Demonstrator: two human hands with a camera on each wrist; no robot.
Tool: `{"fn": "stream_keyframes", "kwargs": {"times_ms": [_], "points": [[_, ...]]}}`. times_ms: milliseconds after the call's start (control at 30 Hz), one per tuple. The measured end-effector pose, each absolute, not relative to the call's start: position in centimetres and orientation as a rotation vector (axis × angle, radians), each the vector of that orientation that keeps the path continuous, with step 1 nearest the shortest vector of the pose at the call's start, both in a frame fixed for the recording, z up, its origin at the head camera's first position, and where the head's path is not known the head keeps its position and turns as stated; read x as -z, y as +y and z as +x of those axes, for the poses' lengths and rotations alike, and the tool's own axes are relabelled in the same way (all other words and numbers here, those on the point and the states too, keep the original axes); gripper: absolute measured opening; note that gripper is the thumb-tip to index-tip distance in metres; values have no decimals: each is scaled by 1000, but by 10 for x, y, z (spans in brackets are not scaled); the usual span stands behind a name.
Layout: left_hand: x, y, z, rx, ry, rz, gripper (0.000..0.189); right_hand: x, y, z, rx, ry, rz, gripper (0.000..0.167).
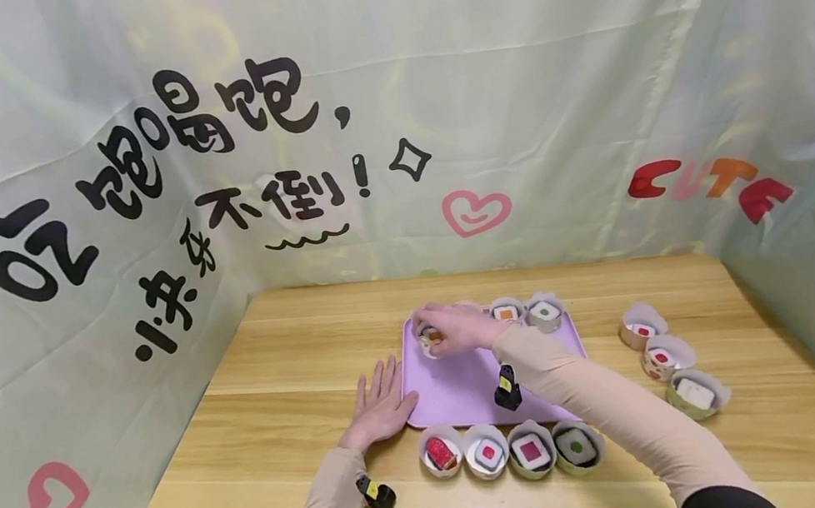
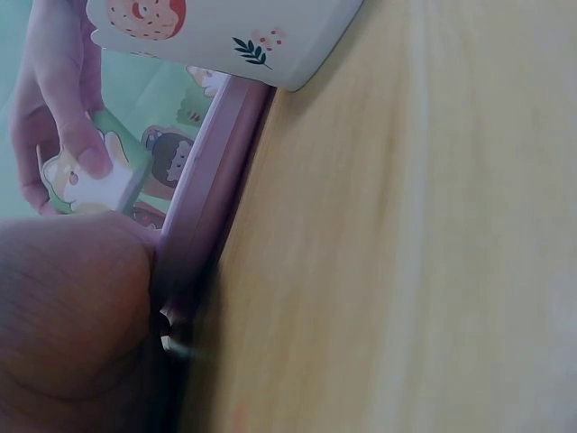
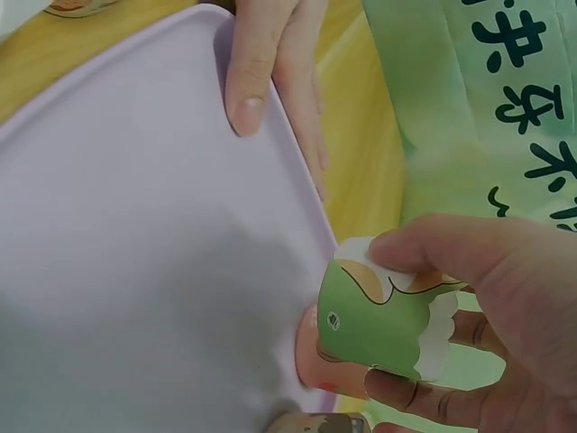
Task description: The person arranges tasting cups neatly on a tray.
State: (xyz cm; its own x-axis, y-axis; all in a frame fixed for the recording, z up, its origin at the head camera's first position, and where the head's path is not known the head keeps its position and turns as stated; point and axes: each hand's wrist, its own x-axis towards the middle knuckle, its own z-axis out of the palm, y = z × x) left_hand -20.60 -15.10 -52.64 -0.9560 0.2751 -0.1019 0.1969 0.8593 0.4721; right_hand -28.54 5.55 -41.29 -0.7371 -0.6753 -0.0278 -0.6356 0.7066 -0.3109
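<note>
My right hand [image 1: 464, 327] reaches over the far left corner of the purple tray [image 1: 453, 387]. It pinches a green paper baking cup [image 3: 374, 311] with a cartoon animal on it, thumb on one side and fingers on the other. Behind that cup, a pink cup [image 3: 315, 356] shows in the right wrist view. My left hand [image 1: 380, 408] lies with fingers spread on the table by the tray's left edge, its thumb over the rim. Along the tray's far side stand more cups, such as one with an orange-centred piece [image 1: 507, 314] and one with a green-centred piece [image 1: 544, 312].
In front of the tray is a row of cups with sushi-like pieces, a red one [image 1: 441, 453] at its left end. Three further cups stand to the right, the nearest holding a white piece [image 1: 695, 395]. A printed cloth [image 1: 392, 121] encloses the wooden table [image 1: 284, 427].
</note>
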Motion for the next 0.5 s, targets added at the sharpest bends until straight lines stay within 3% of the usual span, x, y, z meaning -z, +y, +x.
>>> {"fn": "stream_keyframes", "kwargs": {"times_ms": [500], "points": [[526,-151,-206,-726,2862,366,70,427,47,-281,291,2809,-1117,44]]}}
